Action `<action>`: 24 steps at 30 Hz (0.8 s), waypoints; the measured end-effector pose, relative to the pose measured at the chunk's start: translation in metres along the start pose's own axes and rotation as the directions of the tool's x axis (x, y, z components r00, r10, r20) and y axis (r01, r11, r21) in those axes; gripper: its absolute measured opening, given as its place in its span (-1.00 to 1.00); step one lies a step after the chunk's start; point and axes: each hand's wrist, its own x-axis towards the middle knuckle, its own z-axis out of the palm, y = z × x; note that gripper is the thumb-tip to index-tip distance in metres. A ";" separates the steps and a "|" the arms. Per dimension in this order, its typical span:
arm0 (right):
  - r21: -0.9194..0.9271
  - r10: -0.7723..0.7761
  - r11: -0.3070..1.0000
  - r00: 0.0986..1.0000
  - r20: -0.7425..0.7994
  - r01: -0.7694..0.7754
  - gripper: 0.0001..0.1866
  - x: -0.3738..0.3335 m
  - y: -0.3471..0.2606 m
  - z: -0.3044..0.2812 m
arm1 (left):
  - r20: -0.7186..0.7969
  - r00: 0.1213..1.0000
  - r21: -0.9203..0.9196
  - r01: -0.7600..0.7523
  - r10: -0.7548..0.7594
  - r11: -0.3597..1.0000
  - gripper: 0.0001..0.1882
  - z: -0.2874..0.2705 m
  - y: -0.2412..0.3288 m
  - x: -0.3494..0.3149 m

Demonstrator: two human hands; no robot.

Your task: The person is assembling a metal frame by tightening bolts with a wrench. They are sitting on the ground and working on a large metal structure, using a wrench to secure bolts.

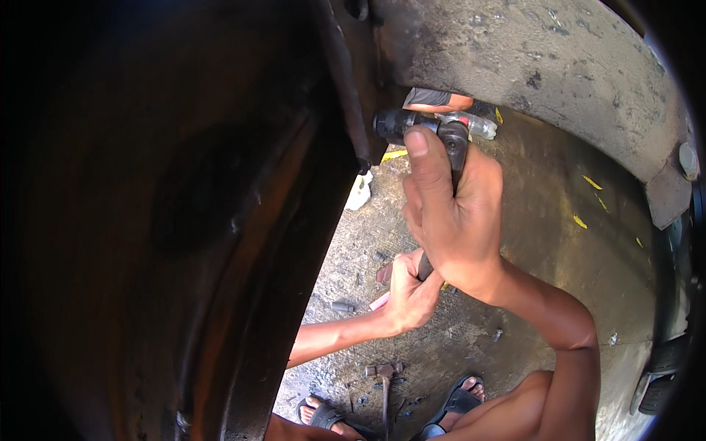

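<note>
A black breaker bar (457, 158) with a hinged head carries a thick black socket (393, 126) at its top end. My right hand (460, 220) is closed round the bar just below the head, its thumb lying up along the tool towards the socket. Lower down, my left hand (412, 298) is wrapped round the handle end. The socket's open end points left, beside a dark metal edge (346, 88). Whether it sits on a nut or bolt there cannot be made out.
Dark metal bodywork (243, 220) fills the left, and a grimy curved panel (529, 59) arches overhead. On the concrete lie a hammer (385, 382), a loose socket (343, 306), a clear plastic bottle (482, 126) and a white crumpled item (359, 191). Another person's leg (445, 105) shows behind.
</note>
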 end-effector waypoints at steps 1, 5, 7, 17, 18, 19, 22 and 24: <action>-0.004 -0.004 1.000 1.000 0.003 0.004 -0.73 0.000 -0.001 0.000 | -0.048 0.998 -0.018 -0.052 0.051 0.998 -0.73 0.001 -0.010 0.000; -0.028 -0.044 0.999 0.999 0.003 0.044 -0.78 0.000 0.003 -0.005 | -0.030 0.984 0.056 -0.173 0.175 0.983 -0.64 0.001 -0.009 0.008; -0.026 -0.063 0.998 0.998 0.013 0.064 -0.79 0.001 0.003 -0.004 | -0.027 0.978 0.078 -0.206 0.209 0.975 -0.68 -0.001 -0.012 0.009; -0.128 -0.190 0.974 0.982 0.001 0.189 -0.77 0.005 0.012 -0.005 | 0.126 0.890 0.117 -0.453 0.439 0.884 -0.86 -0.011 -0.052 0.039; -0.168 -0.230 0.959 0.973 -0.002 0.226 -0.77 0.005 0.015 -0.006 | 0.160 0.846 0.151 -0.531 0.509 0.834 -0.85 -0.012 -0.062 0.051; -0.196 -0.271 0.943 0.962 0.018 0.269 -0.76 0.006 0.017 -0.007 | 0.196 0.795 0.182 -0.604 0.574 0.776 -0.84 -0.012 -0.071 0.062; -0.265 -0.428 0.862 0.901 0.076 0.432 -0.75 0.016 0.026 -0.018 | 0.045 0.757 0.287 -0.634 0.651 0.718 -0.80 0.007 -0.096 0.087; -0.258 -0.559 0.780 0.820 0.121 0.570 -0.74 0.027 0.036 -0.019 | 0.116 0.763 0.384 -0.625 0.636 0.680 -0.80 -0.003 -0.105 0.113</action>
